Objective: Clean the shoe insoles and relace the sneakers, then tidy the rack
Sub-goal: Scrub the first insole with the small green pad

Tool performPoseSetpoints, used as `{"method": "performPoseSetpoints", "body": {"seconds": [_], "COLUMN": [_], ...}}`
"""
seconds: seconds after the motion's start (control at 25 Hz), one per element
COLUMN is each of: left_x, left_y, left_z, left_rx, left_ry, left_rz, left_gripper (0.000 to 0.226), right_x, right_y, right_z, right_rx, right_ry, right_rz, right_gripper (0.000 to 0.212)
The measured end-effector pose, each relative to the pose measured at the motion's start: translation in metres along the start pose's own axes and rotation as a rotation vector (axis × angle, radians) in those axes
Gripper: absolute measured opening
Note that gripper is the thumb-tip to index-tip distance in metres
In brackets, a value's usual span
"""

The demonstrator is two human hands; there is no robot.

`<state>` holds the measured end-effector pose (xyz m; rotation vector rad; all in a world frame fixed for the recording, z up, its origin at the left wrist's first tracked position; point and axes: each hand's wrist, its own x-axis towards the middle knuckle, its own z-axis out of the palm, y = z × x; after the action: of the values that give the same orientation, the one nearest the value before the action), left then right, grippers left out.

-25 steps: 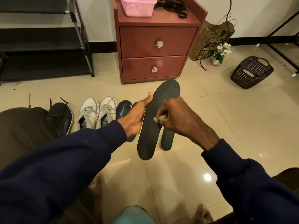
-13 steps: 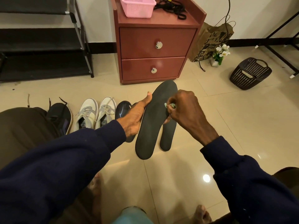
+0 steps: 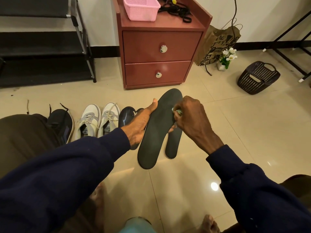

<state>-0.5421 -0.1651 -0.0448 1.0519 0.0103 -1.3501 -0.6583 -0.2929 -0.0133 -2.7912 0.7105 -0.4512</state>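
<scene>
The right hand [image 3: 190, 118], pinching a small pale wipe [image 3: 178, 112], has slid from the middle of the insole [image 3: 156, 132] toward its far toe end. The left hand [image 3: 141, 126] grips the insole's left edge, holding it above the floor [image 3: 235, 132]. The wiping looks about half done. A second insole [image 3: 173, 143] and the sneakers [image 3: 97, 120] wait.

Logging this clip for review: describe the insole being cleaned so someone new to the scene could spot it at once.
Find the red-brown two-drawer cabinet; just in front of it, above the tiled floor, the left hand grips a long dark insole by its edge. Unlike the second insole partly hidden behind it, this one has the right hand pinching a small pale wipe against it.
</scene>
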Motion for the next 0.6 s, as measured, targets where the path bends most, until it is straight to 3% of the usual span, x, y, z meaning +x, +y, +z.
{"method": "performPoseSetpoints", "body": {"seconds": [0.16, 0.2, 0.36, 0.44, 0.6], "left_x": [0.001, 0.0, -0.004, -0.003, -0.004], "left_y": [-0.001, -0.001, 0.0, 0.0, -0.003], "left_z": [-0.006, -0.005, 0.001, -0.001, -0.002], "left_rx": [0.078, 0.074, 0.013, 0.012, 0.035], "left_ry": [0.048, 0.031, -0.061, -0.081, -0.07], "left_rz": [-0.005, -0.015, -0.063, -0.078, -0.098], "left_gripper": [0.063, 0.063, 0.068, 0.067, 0.063], "right_x": [-0.011, -0.007, 0.009, 0.005, -0.001], "right_y": [-0.023, -0.017, 0.017, 0.015, -0.001], "right_z": [-0.006, -0.007, -0.002, 0.007, -0.001], "right_rx": [0.376, 0.404, 0.18, 0.191, 0.397], "right_ry": [-0.368, -0.352, 0.126, 0.214, -0.191], "right_rz": [-0.033, -0.015, 0.086, 0.074, -0.024], "right_gripper": [0.004, 0.004, 0.009, 0.011, 0.004]}}
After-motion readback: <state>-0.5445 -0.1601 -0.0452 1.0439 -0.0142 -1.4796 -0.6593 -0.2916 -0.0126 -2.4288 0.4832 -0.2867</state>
